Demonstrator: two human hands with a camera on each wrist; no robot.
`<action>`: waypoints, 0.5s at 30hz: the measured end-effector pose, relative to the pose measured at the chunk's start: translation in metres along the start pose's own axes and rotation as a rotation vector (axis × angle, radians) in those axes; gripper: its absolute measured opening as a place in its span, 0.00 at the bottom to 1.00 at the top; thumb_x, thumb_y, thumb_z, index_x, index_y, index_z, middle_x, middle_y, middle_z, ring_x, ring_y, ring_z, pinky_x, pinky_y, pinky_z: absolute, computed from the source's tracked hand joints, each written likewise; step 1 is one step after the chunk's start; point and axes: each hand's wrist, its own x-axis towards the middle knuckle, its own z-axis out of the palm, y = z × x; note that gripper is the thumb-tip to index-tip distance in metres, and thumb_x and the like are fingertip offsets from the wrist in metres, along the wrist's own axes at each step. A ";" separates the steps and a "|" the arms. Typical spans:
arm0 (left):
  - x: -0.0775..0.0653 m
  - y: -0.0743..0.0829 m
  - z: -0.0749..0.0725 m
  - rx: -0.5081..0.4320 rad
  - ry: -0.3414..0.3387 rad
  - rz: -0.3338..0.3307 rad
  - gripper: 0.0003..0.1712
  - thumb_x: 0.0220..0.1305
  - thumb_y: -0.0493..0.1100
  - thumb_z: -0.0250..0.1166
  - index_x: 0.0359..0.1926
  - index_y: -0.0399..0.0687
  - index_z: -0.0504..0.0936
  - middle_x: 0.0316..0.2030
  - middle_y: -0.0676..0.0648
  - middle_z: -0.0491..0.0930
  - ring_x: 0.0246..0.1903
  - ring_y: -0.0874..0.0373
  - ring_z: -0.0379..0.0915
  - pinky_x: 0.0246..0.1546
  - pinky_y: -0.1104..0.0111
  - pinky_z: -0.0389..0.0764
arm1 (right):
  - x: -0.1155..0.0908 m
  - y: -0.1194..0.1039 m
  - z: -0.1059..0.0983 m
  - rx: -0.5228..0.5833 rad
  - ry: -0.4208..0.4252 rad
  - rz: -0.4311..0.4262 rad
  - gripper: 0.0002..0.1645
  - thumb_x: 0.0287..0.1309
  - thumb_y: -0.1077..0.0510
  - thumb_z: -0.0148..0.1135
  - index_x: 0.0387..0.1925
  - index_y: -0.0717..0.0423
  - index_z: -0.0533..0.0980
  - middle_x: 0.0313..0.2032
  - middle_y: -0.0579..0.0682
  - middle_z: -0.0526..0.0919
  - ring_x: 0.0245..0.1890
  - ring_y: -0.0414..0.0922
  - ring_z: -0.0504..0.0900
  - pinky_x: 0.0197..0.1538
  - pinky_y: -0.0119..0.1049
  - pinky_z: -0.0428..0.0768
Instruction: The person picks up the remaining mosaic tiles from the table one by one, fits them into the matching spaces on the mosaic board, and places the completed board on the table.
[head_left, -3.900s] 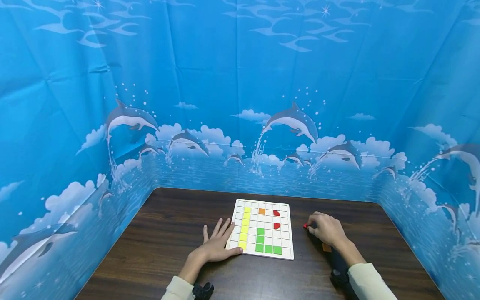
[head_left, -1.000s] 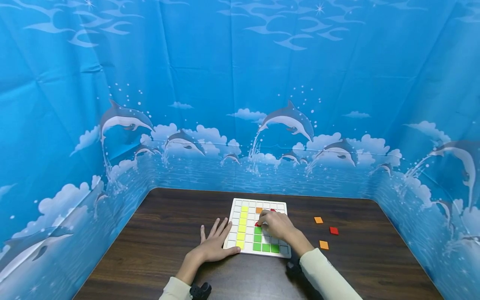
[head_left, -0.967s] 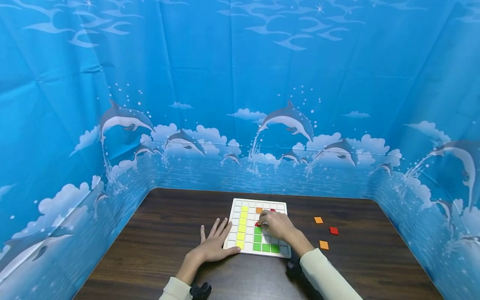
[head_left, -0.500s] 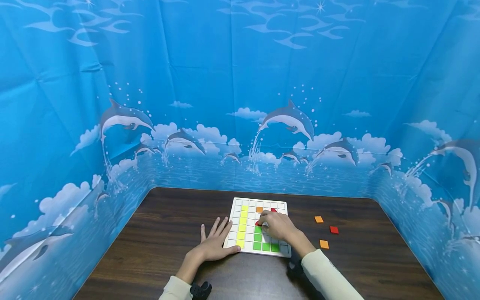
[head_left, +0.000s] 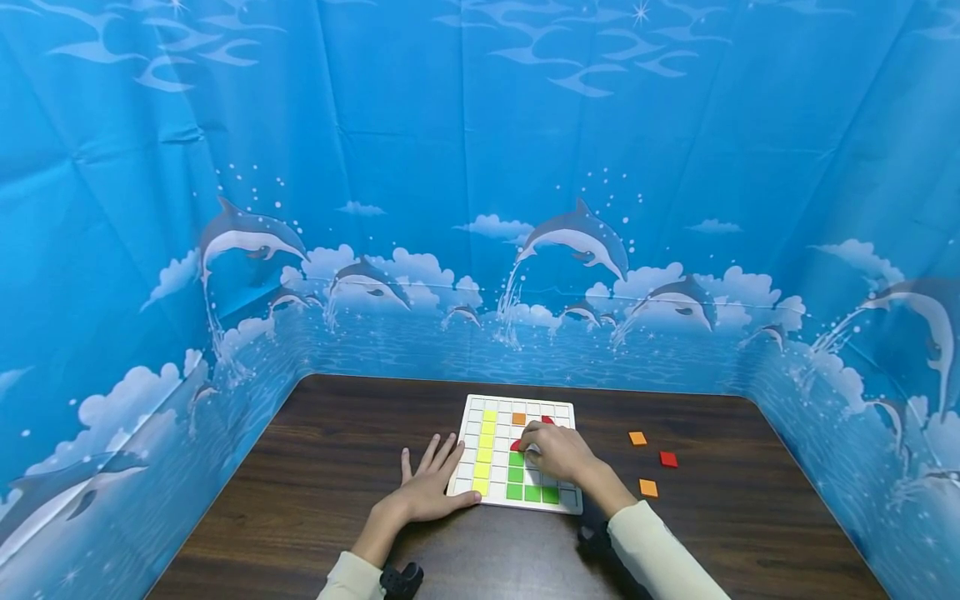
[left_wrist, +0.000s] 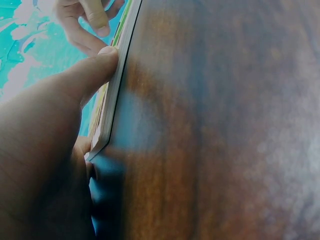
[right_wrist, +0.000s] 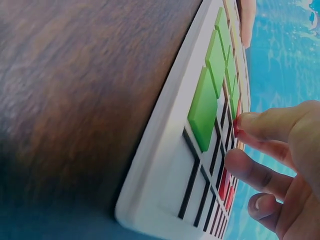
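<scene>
A white gridded board (head_left: 569, 493) lies on the dark wooden table. My left hand (head_left: 423, 493) rests at its left edge with fingers spread, the thumb on the near corner. My right hand (head_left: 558, 454) reaches over the board, thumb and index finger pinching a small red tile with a curved edge (head_left: 515, 446), right above the column of green tiles (head_left: 515, 474). In the right wrist view that red tile (right_wrist: 237, 119) shows between the fingertips, close on the board. A yellow column (head_left: 484, 456), an orange tile (head_left: 518, 419) and another red tile (head_left: 547, 419), partly hidden by the hand, sit on the grid.
Right of the board lie two loose orange tiles, one farther back (head_left: 637, 438) and one nearer (head_left: 648, 488), with a red square tile (head_left: 668, 459) between them. A blue dolphin-print curtain (head_left: 472, 208) encloses the table (head_left: 337, 450) at the back and sides.
Since the earliest frame my right hand has carried the red tile from the table's right side onto the board. Lately it has shifted only slightly right, showing more red. The left hand stays put.
</scene>
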 end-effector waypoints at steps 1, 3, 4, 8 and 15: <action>0.000 0.000 0.000 0.000 -0.002 -0.001 0.63 0.63 0.83 0.58 0.87 0.58 0.50 0.88 0.51 0.40 0.87 0.45 0.26 0.74 0.28 0.15 | -0.001 0.001 0.000 -0.002 0.003 0.004 0.08 0.67 0.59 0.72 0.43 0.46 0.92 0.51 0.45 0.89 0.51 0.48 0.89 0.49 0.49 0.88; -0.001 0.001 -0.001 -0.003 -0.003 -0.002 0.63 0.63 0.83 0.58 0.87 0.58 0.51 0.88 0.51 0.40 0.87 0.45 0.26 0.73 0.28 0.14 | -0.004 0.003 0.000 -0.007 0.015 0.009 0.08 0.66 0.59 0.72 0.43 0.46 0.92 0.50 0.45 0.90 0.49 0.47 0.89 0.46 0.46 0.88; -0.001 0.001 -0.001 -0.004 -0.002 -0.003 0.63 0.63 0.83 0.58 0.87 0.58 0.51 0.88 0.51 0.40 0.87 0.45 0.26 0.73 0.28 0.14 | -0.005 0.003 -0.001 -0.002 0.023 0.012 0.08 0.65 0.60 0.72 0.42 0.46 0.92 0.49 0.45 0.90 0.47 0.46 0.89 0.43 0.44 0.87; -0.001 0.001 -0.001 -0.005 0.002 -0.006 0.63 0.63 0.84 0.58 0.87 0.57 0.51 0.88 0.50 0.41 0.87 0.45 0.26 0.73 0.28 0.14 | -0.011 0.006 -0.004 0.003 0.073 0.018 0.08 0.64 0.61 0.73 0.41 0.46 0.91 0.45 0.44 0.90 0.40 0.43 0.88 0.32 0.36 0.80; 0.000 0.002 -0.001 -0.001 -0.004 -0.005 0.64 0.63 0.84 0.58 0.87 0.58 0.49 0.88 0.51 0.40 0.87 0.45 0.25 0.74 0.29 0.14 | -0.021 0.013 -0.013 -0.003 0.129 0.056 0.05 0.63 0.59 0.76 0.39 0.44 0.91 0.39 0.40 0.91 0.32 0.36 0.81 0.31 0.31 0.75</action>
